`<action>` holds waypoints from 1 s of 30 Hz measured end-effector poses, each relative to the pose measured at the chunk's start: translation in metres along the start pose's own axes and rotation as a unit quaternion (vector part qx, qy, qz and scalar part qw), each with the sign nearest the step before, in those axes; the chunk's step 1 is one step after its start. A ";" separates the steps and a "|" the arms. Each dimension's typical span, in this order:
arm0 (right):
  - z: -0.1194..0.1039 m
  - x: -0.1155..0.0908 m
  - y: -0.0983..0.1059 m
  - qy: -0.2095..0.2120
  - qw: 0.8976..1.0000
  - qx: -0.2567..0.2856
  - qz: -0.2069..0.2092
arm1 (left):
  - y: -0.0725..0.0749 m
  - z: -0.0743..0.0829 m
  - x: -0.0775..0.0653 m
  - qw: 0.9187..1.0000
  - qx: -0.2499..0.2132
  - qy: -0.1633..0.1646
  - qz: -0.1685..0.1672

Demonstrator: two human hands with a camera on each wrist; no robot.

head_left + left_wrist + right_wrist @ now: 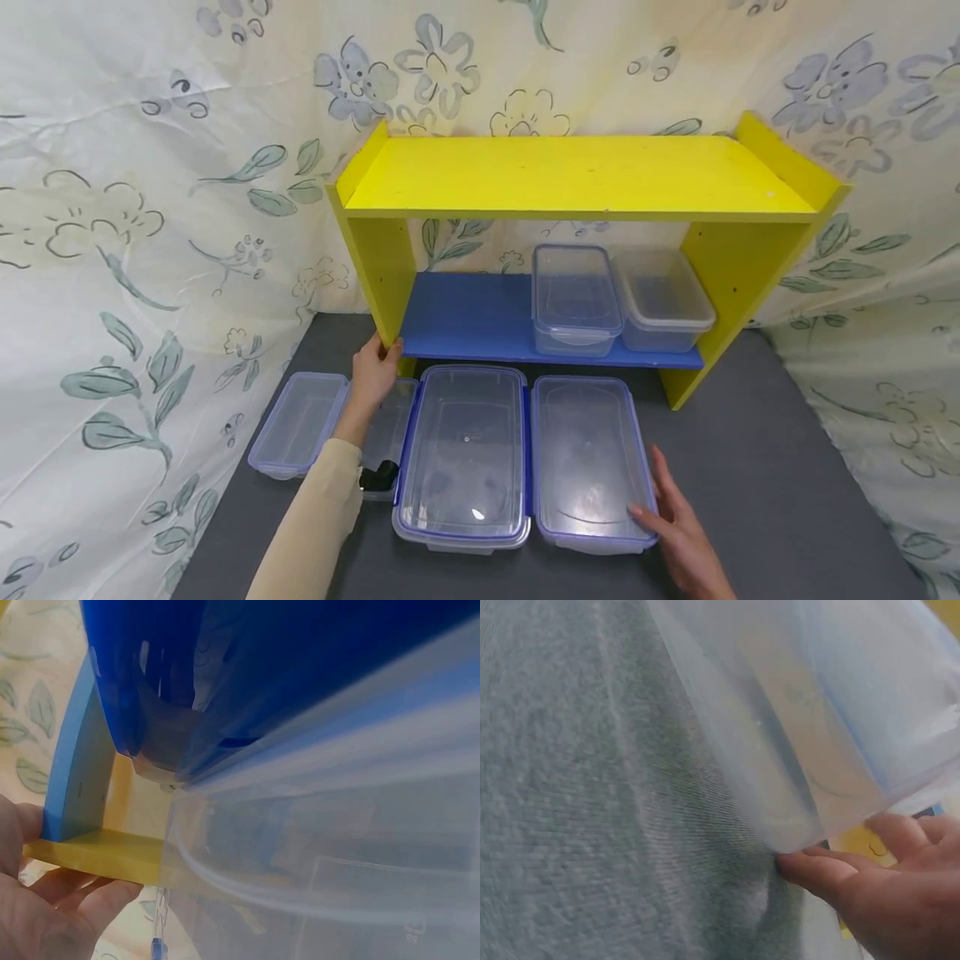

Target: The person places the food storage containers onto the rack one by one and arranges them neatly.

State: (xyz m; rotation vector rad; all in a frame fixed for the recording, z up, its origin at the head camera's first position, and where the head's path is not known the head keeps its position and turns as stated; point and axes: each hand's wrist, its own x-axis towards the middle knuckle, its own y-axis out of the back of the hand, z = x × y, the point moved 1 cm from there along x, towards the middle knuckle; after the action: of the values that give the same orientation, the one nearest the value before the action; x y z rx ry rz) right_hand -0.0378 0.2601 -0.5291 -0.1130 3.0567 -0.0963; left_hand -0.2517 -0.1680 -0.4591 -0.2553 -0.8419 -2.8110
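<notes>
Head view: shelf (570, 175) at 1 o'clock is pinched by the left hand (372, 375) at 8; lidded box (588, 458) at 5 is held by the right hand (681, 529), grip narrow. If the shelf's jerked, its two tubs (576, 300) could probably be knocked off. Dark tabletop (765, 483) is backed by flowery cloth (600, 75) at 12.

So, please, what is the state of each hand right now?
Left hand: holding the yellow-and-blue shelf unit.
Right hand: touching the rectangular, blue-rimmed, clear plastic container beside it; whether it grips cannot be told.
</notes>
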 end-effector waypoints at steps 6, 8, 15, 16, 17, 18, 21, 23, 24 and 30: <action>-0.004 -0.004 0.005 0.034 0.998 0.014 -0.052 | 0.000 -0.001 -0.001 1.000 -0.004 -0.002 0.005; -0.006 -0.005 0.007 0.006 0.999 -0.022 -0.049 | 0.000 -0.003 0.000 1.000 -0.002 -0.004 0.009; -0.003 -0.015 0.010 -0.009 0.996 -0.063 -0.056 | -0.001 -0.003 0.000 1.000 -0.006 -0.006 0.003; -0.001 -0.016 0.011 0.012 0.996 -0.054 -0.065 | 0.000 -0.003 0.000 1.000 -0.006 -0.005 0.002; 0.001 -0.016 0.011 0.031 0.996 -0.043 -0.072 | 0.000 -0.003 0.000 1.000 -0.006 -0.005 0.002; 0.003 -0.017 0.011 0.047 0.995 -0.036 -0.076 | 0.000 -0.003 0.000 1.000 -0.007 -0.004 0.002; 0.007 -0.017 0.012 0.078 0.993 -0.014 -0.085 | 0.001 -0.003 0.001 1.000 -0.004 -0.003 0.002; 0.007 -0.018 0.011 0.076 0.994 -0.003 -0.083 | 0.001 -0.002 0.001 1.000 -0.002 -0.007 0.003; 0.007 -0.018 0.011 0.072 0.994 0.005 -0.082 | 0.000 -0.002 0.001 1.000 -0.001 -0.009 0.003; 0.007 -0.018 0.011 0.034 0.996 0.047 -0.074 | 0.000 -0.001 0.001 1.000 -0.004 -0.015 0.006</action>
State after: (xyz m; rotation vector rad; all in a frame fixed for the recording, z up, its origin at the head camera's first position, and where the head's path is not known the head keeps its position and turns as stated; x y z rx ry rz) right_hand -0.0197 0.2720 -0.5352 -0.3357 3.1004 -0.2587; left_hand -0.2525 -0.1689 -0.4595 -0.3026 -0.8321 -2.8069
